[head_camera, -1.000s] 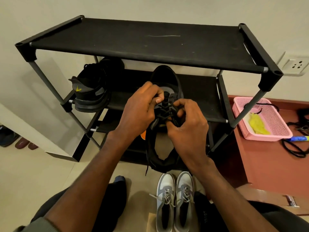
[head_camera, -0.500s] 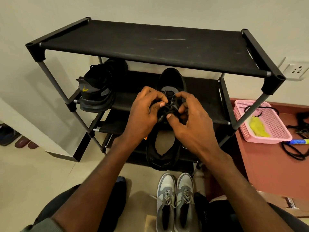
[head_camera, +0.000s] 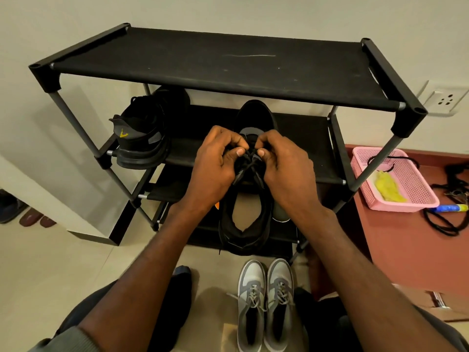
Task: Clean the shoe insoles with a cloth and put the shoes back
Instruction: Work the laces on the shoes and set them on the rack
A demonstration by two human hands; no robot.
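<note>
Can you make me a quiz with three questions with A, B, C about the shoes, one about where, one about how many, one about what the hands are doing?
1. Where is the pink basket?
A. On the rack's top shelf
B. On the red-brown surface right of the rack
C. Under the grey shoes

2. How many grey shoes stand on the floor?
A. One
B. Two
C. Four

3. What are the hands doing?
A. Hanging loose
B. Pinching the black shoe's laces
C. Wiping with a cloth

Answers: 1 B, it sits beside the shoe rack. 2 B, a pair stands side by side. 3 B, the left hand and right hand pinch the laces of the black shoe.
</note>
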